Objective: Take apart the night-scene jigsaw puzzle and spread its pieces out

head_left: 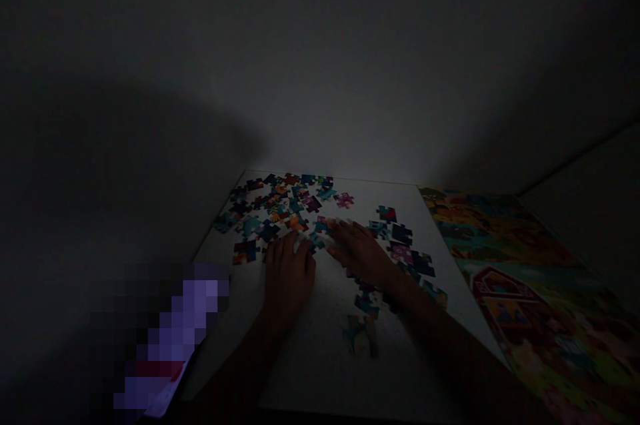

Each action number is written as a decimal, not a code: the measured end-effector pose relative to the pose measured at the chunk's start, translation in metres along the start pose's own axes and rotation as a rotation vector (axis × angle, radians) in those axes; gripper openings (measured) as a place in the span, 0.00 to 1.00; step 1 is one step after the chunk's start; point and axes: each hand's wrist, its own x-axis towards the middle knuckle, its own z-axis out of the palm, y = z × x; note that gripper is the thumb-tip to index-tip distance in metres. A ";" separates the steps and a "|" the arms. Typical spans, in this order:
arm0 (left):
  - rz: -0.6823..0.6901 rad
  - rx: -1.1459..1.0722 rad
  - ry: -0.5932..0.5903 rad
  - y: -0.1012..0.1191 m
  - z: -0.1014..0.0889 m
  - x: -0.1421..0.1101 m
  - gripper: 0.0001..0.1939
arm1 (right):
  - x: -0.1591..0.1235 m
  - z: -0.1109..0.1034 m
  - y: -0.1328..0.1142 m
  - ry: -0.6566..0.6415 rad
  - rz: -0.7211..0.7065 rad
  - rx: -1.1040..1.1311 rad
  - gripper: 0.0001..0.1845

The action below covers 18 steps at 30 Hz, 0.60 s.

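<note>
- White board (240,291): illustrated panel (530,291) lay along its right edge.
- Loose jigsaw pieces (273,208) lay mainly toward the far left corner, ahead of both hands; the right hand was nearer the pieces along the right side.
- Left hand (287,281), right hand (360,255): open, fingers flat on pieces, not clenched.

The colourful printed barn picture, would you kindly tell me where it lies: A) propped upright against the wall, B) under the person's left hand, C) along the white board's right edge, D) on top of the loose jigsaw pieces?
C: the colourful printed barn picture lies flat beside the right edge of the white board, apart from the jigsaw pieces.
</note>
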 end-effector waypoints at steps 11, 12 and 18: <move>-0.042 0.030 -0.004 -0.005 0.000 0.001 0.18 | 0.003 -0.009 -0.023 -0.027 -0.127 0.094 0.13; -0.029 0.019 -0.010 -0.005 0.001 0.001 0.19 | 0.003 -0.009 -0.026 -0.033 -0.141 0.116 0.13; 0.097 -0.063 -0.045 -0.011 0.013 0.001 0.19 | 0.003 -0.005 -0.033 -0.050 -0.185 0.246 0.11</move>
